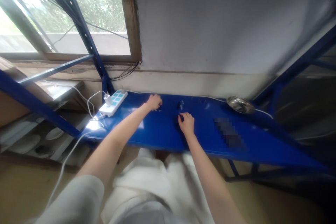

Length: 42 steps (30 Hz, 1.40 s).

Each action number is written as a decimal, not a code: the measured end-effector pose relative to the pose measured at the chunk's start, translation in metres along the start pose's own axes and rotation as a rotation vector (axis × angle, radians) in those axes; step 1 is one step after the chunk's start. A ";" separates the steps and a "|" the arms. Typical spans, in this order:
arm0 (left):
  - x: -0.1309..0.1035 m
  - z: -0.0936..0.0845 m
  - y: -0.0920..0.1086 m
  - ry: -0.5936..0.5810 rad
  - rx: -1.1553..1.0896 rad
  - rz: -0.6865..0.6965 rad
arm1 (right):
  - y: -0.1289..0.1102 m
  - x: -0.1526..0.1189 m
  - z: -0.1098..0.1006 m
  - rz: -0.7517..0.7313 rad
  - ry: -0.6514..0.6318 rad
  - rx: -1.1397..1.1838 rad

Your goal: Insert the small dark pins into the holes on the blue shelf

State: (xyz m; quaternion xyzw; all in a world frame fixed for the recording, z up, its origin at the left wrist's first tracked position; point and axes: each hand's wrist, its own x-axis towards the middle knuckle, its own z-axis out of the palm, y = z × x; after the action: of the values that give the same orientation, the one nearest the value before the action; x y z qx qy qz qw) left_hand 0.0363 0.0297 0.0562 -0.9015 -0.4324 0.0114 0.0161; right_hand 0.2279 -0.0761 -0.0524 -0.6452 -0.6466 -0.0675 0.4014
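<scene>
My left hand [154,102] reaches to the far side of the blue tabletop [157,129], its fingers curled downward over several tiny loose pieces [155,110]. What its fingertips pinch, if anything, is too small to make out. Closer to the front edge, my right hand [187,124] is closed around a small dark piece [181,117] that pokes out by the thumb. Beyond the right hand lies a little cluster of dark and whitish parts [181,104], touched by neither hand.
A white power strip [113,103] with a plugged-in charger sits at the left end. At the back right is a shiny metal dish [240,105], with a white cable behind. A pixelated dark object [229,133] lies on the right. Blue frame posts [86,38] flank the table.
</scene>
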 end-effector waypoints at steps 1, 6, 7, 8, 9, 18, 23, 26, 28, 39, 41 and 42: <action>0.000 0.000 0.000 -0.002 0.003 0.004 | 0.000 0.000 0.000 -0.003 -0.004 -0.003; -0.001 0.002 -0.001 -0.023 0.014 0.010 | 0.000 0.000 -0.001 -0.009 -0.012 -0.018; -0.002 0.002 0.000 -0.018 0.011 0.009 | 0.000 0.000 -0.001 -0.008 -0.012 -0.019; -0.002 0.001 0.001 -0.004 0.004 0.009 | -0.001 0.000 -0.001 -0.008 -0.013 -0.018; -0.003 0.001 0.003 0.018 -0.006 0.012 | -0.001 0.000 -0.001 -0.008 -0.015 -0.016; -0.005 -0.005 0.055 0.203 -0.103 0.217 | 0.002 0.000 0.002 -0.024 0.010 0.001; 0.004 0.020 0.081 0.160 -0.151 0.147 | 0.002 0.000 0.002 -0.016 -0.001 -0.025; 0.012 0.039 0.090 0.136 -0.166 0.025 | 0.002 0.001 0.002 0.003 -0.012 -0.024; 0.018 0.049 0.094 0.116 -0.162 -0.028 | 0.002 0.001 0.002 0.017 -0.012 -0.011; 0.030 0.059 0.100 0.206 -0.118 -0.075 | 0.004 0.002 0.003 0.054 -0.008 0.031; 0.029 0.056 0.099 0.216 -0.133 -0.081 | 0.004 0.002 0.003 0.052 -0.008 0.013; 0.027 0.055 0.098 0.213 -0.156 -0.090 | 0.004 0.002 0.003 0.053 -0.007 0.003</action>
State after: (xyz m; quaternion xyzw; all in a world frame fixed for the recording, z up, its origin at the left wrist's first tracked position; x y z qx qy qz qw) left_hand 0.1278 -0.0093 -0.0029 -0.8757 -0.4679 -0.1189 -0.0077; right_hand 0.2303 -0.0726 -0.0549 -0.6618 -0.6307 -0.0536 0.4017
